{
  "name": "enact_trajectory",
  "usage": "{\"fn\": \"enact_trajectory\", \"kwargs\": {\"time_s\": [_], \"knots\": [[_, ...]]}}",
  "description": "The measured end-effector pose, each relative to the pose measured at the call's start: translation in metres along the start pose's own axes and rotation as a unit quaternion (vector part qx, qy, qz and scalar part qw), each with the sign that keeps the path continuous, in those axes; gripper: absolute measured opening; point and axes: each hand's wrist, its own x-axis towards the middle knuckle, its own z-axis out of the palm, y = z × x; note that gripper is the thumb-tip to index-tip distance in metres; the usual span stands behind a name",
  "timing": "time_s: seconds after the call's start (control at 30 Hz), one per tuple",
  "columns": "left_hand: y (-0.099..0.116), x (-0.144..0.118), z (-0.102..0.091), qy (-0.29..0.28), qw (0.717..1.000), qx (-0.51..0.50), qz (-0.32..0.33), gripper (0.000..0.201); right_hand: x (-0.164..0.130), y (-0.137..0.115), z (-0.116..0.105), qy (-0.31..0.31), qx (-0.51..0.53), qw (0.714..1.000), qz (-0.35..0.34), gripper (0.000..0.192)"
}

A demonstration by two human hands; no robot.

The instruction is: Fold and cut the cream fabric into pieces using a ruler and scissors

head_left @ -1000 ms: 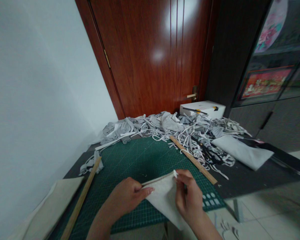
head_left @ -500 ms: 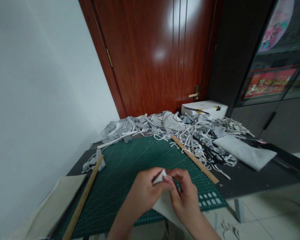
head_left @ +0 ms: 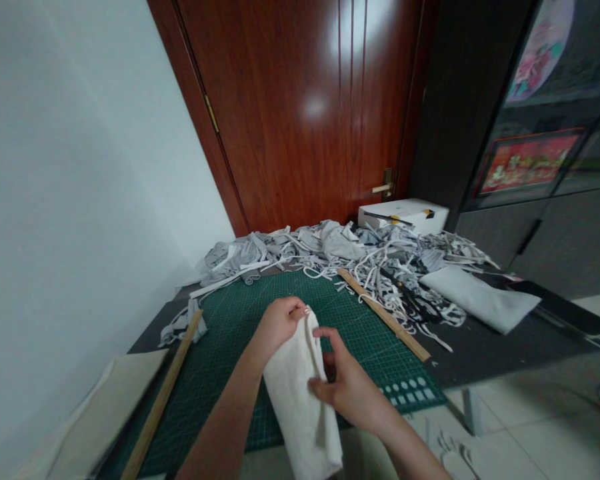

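over the mat (head_left: 227, 347) our left hand (head_left: 279, 323) pinches cloth (head_left: 294, 390); our right hand (head_left: 349, 385), half-spread, part-hidden, touches it; scraps (head_left: 341, 241) lie beyond the mat.

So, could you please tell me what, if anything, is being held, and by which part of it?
A cream cloth: the left hand pinches its top end; the right hand touches its right side.

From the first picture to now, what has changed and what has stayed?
The pale cloth, first held sideways, now hangs lengthwise from the left hand, which moved forward and pinches its top. The right hand shifted left, off the corner, and now touches the cloth's right side. The wooden strips and scrap heap stayed put.
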Motion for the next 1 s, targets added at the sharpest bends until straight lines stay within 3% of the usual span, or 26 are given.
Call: {"fn": "enact_trajectory", "kwargs": {"time_s": [0.1, 0.17, 0.27, 0.37, 0.5, 0.73, 0.83, 1.0], "knots": [[-0.022, 0.024, 0.027, -0.01, 0.998, 0.068, -0.004, 0.019, 0.015, 0.02, -0.007, 0.043, -0.122, 0.991, 0.045, 0.053], [-0.035, 0.033, 0.048, -0.009, 0.994, 0.11, -0.013, 0.019, 0.026, 0.031, -0.012, 0.081, -0.256, 0.96, 0.075, 0.048], [-0.048, 0.037, 0.075, -0.002, 0.986, 0.165, -0.015, 0.019, 0.034, 0.041, -0.013, 0.061, -0.389, 0.914, 0.093, 0.034], [-0.052, 0.037, 0.087, 0.015, 0.978, 0.209, -0.001, 0.017, 0.03, 0.045, -0.003, 0.061, -0.442, 0.89, 0.093, 0.028], [-0.05, 0.037, 0.091, 0.039, 0.968, 0.249, 0.004, 0.017, 0.02, 0.047, 0.01, 0.06, -0.512, 0.85, 0.111, 0.03], [-0.049, 0.037, 0.102, 0.027, 0.97, 0.241, 0.005, 0.023, 0.021, 0.044, -0.009, 0.014, -0.455, 0.882, 0.126, 0.021], [-0.05, 0.025, 0.102, 0.033, 0.976, 0.214, 0.015, 0.024, 0.028, 0.043, -0.025, -0.012, -0.402, 0.908, 0.117, 0.03], [-0.053, -0.003, 0.099, 0.033, 0.982, 0.18, 0.042, 0.032, 0.068, 0.046, -0.038, 0.044, -0.338, 0.929, 0.142, 0.032]]}}
